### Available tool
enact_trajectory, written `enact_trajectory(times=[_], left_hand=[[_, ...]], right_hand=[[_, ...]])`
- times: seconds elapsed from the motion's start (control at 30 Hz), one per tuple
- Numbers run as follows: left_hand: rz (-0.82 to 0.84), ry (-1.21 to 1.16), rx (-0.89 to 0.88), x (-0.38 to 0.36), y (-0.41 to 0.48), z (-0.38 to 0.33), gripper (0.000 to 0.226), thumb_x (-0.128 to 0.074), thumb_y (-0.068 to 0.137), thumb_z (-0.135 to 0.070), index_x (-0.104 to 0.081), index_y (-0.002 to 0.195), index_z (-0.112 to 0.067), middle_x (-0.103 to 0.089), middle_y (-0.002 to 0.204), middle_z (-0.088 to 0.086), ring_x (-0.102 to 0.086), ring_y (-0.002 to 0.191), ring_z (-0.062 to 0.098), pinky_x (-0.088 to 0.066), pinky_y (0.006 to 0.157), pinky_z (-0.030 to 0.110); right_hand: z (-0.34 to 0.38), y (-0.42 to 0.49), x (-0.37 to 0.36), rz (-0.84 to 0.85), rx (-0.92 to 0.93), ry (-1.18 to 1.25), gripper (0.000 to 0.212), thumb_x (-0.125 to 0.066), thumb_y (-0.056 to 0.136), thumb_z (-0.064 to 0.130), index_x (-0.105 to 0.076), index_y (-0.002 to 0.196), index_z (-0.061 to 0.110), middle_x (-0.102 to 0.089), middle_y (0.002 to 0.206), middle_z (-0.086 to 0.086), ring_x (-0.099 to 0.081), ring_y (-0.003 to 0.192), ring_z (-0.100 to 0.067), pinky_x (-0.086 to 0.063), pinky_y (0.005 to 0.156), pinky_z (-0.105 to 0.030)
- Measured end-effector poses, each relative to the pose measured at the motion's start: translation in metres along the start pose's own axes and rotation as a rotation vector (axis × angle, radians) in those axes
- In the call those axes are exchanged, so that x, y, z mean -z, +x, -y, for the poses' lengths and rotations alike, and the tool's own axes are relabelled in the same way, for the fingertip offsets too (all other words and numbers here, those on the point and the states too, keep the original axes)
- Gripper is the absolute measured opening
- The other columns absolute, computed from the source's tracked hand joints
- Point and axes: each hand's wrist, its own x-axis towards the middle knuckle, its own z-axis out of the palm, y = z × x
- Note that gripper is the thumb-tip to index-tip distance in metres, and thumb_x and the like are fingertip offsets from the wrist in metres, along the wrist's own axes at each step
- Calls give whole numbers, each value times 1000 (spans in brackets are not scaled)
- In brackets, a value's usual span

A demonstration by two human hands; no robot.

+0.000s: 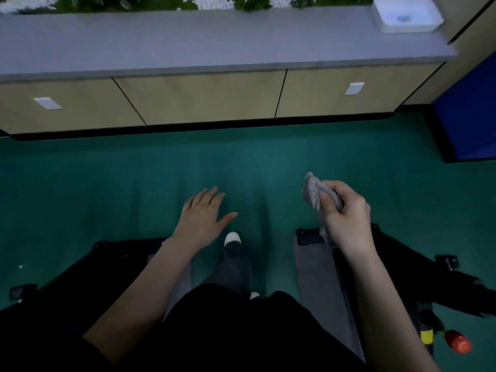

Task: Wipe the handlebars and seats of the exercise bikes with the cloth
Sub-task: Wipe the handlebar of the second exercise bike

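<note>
Green floor point(107, 183), counter point(188, 41) ahead. Right grip point(346, 216): bunched round cloth point(312, 193), in air. Left grip point(204, 218): fingers spread, holding nothing. Bikes point(402, 267): black frames either side of me; handlebars, seats unseen. Judgement: I should spread cloth flat before wiping.

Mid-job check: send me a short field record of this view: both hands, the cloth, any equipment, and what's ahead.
left hand: left hand open, fingers spread, holding nothing, above the green floor
right hand: right hand grips the bunched grey cloth
cloth contact: appears held in the air, wiping nothing
equipment: left black frame and right black frame at the lower edges; no handlebar or seat identifiable
ahead: cabinet with grey countertop, white tray at its right end
</note>
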Motion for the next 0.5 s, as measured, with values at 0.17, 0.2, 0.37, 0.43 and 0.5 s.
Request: enact_trajectory(times=[0.17, 0.2, 0.37, 0.43, 0.5], left_hand=[[-56, -24, 13, 38, 59, 23, 70, -32, 94, -60, -23, 150, -19, -19, 158, 0, -10, 147, 18, -9, 118, 38], [-68, -30, 22, 45, 68, 30, 69, -32, 95, -60, -23, 150, -20, -20, 158, 0, -11, 147, 18, -9, 118, 38], [-122, -85, 121, 74, 97, 69, 67, -35, 95, -58, -30, 148, -18, -28, 155, 1, -19, 144, 19, -14, 115, 39], [-146, -121, 192, 81, 103, 86, 65, -36, 95, -57, -34, 146, -17, -34, 152, 2, -25, 142, 21, -18, 114, 39], [-161, -168, 274, 86, 109, 102, 63, -37, 94, -57, -37, 144, -17, -37, 150, 2, -28, 140, 21, -20, 112, 39]], right_hand=[[40, 64, -36, 57, 36, -7, 17, -57, 92, 5, -68, 98, 16, -63, 78, 11, -56, 65, 16, -36, 51, 3], [49, 76, -44, 61, 50, -4, 17, -56, 92, 5, -68, 99, 15, -63, 77, 10, -56, 62, 16, -36, 48, 2], [85, 129, -84, 129, 135, 5, 18, -56, 91, 3, -66, 96, 17, -61, 73, 16, -54, 55, 16, -34, 46, 2], [97, 149, -99, 170, 152, 11, 20, -56, 91, 3, -65, 95, 20, -60, 74, 18, -53, 57, 17, -35, 49, 2], [109, 169, -115, 213, 172, 6, 20, -57, 91, 3, -66, 96, 21, -61, 77, 20, -54, 64, 19, -36, 55, 3]])
